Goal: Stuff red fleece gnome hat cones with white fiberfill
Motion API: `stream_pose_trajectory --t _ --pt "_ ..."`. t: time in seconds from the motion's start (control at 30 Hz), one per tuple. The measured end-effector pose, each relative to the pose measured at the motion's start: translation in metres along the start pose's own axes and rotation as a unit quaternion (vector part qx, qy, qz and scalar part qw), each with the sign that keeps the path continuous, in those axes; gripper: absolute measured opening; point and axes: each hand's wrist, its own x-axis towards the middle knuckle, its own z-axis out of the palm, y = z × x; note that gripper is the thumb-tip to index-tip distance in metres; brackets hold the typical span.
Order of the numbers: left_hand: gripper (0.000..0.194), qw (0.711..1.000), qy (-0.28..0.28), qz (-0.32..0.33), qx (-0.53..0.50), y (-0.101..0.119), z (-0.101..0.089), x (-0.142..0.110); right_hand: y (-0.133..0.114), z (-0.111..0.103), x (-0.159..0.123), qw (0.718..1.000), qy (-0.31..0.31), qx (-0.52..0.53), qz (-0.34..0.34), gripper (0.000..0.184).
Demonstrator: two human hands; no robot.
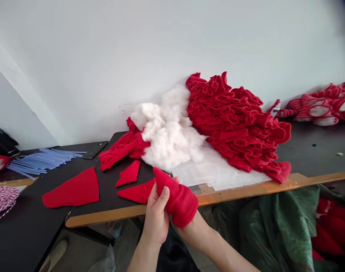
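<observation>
A red fleece cone (pixel 176 198), shaped like a small pointed hat, is held over the front edge of the table, its tip towards the upper left. My left hand (pixel 157 213) grips its left side, the thumb pressed on the fabric near the tip. My right hand (pixel 193 230) is at the wide end, with most of its fingers hidden behind or inside the cloth; which of the two I cannot tell. Just left of my hands lie a pointed red piece (pixel 135 192) and a smaller red piece (pixel 130 173). White stuffing (pixel 172 139) is heaped beyond them.
A big pile of red fleece pieces (pixel 234 124) leans against the wall. Leftward are a flat red panel (pixel 76 189), blue strips (pixel 45 160), a phone (pixel 96 150) and red-white twine (pixel 2 200). Striped stuffed items (pixel 322 105) lie far right. A green sack (pixel 277 223) stands below.
</observation>
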Motion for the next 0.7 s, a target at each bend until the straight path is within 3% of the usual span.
stream_pose_trajectory --t 0.07,0.13,0.3,0.33,0.43,0.5,0.6,0.7 --pt "0.034 1.0 0.024 -0.001 -0.004 0.001 0.0 0.0 -0.008 0.004 -0.019 0.976 0.112 -0.185 0.005 0.044" --pt "0.032 0.999 0.052 -0.003 -0.011 0.003 0.0 0.002 -0.018 0.009 -0.042 0.927 0.18 -0.33 0.004 0.051" --pt "0.037 0.997 0.073 0.02 -0.002 -0.001 -0.004 0.007 -0.032 0.017 -0.07 0.842 0.181 -0.507 -0.031 0.061" --pt "0.039 0.998 0.064 0.027 0.004 -0.004 -0.005 0.007 -0.034 0.017 -0.069 0.836 0.182 -0.518 -0.028 0.059" --pt "0.038 0.999 0.04 0.023 0.014 -0.013 -0.007 0.008 -0.04 0.018 -0.063 0.854 0.202 -0.48 0.0 0.053" --pt "0.038 0.998 0.059 0.022 0.013 -0.014 -0.005 0.009 -0.045 0.018 -0.061 0.853 0.214 -0.476 0.006 0.049" --pt "0.041 0.993 0.111 0.037 0.011 -0.013 0.001 0.012 -0.047 0.017 -0.06 0.818 0.214 -0.534 -0.015 0.047" --pt "0.042 0.995 0.093 0.022 0.009 -0.018 0.008 0.012 -0.042 0.018 -0.055 0.796 0.262 -0.544 -0.039 0.048"
